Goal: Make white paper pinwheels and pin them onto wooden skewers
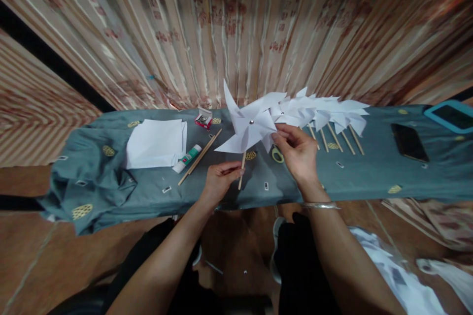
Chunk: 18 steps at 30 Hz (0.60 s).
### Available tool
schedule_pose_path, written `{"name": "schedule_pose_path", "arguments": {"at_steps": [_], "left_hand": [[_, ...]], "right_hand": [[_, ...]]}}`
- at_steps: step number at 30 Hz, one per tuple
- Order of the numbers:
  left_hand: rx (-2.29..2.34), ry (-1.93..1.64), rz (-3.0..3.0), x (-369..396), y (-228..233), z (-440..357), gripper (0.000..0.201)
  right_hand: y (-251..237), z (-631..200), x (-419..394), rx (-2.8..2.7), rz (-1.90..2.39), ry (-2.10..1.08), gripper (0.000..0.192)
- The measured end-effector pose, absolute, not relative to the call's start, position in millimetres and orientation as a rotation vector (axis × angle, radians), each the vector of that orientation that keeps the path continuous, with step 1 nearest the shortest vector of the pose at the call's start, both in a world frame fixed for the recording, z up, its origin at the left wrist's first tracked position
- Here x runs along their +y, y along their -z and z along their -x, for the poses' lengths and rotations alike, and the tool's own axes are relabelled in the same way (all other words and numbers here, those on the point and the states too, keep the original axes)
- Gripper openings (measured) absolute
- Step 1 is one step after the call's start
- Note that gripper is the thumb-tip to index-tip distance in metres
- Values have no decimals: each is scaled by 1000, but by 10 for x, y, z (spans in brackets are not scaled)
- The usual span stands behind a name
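Here a grey-green cloth (369,177) covers the bench before striped curtains (236,24), both hands pinching a paper pinwheel (249,128): left hand (219,179), right hand (297,150).

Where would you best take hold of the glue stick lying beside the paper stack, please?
Probably around the middle of the glue stick, pinching its long sides from above: it lies flat and slanted, with the paper stack on its left and loose wooden sticks close on its right.

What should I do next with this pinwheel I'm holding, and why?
Probably lay it with the finished row of pinwheels to the right. The pinwheel already has its pin through the centre and sits on its stick, which your left hand pinches while your right hand touches a blade.
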<state>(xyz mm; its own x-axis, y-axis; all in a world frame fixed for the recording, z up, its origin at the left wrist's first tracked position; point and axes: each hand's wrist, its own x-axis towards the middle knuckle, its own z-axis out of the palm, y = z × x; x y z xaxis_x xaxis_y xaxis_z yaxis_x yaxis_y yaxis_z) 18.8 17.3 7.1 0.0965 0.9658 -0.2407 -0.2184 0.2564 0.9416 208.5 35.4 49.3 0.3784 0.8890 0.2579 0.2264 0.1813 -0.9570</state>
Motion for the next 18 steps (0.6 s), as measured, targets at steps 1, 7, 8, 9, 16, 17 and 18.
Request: {"name": "schedule_pose_path", "arguments": {"at_steps": [1, 7, 8, 9, 16, 17, 18], "left_hand": [[1103, -1078, -892, 176, -69, -185, 33], [1103, -1094, -891, 178, -60, -176, 33], [1105, -1092, -894, 176, -60, -176, 33], [1107, -1091, -893, 174, -60, -176, 33], [1101, -1098, -880, 174, -62, -178, 32], [1103, -1098, -882, 175, -63, -178, 32], [1106, -1096, -886, 176, -64, -178, 32]], "right_hand": [[-493, -2076, 354, -1117, 1329, -660, 26], [-532, -2028, 345, -1064, 1294, -724, 24], [-538, -2023, 344, -1060, 1290, -734, 24], [-541, -2017, 344, -1056, 1286, -745, 23], [-531, -1971, 343, -990, 1239, -857, 20], [-529, -1961, 343, -981, 1231, -873, 21], [-526, -1952, 344, -973, 1222, -883, 21]]}}
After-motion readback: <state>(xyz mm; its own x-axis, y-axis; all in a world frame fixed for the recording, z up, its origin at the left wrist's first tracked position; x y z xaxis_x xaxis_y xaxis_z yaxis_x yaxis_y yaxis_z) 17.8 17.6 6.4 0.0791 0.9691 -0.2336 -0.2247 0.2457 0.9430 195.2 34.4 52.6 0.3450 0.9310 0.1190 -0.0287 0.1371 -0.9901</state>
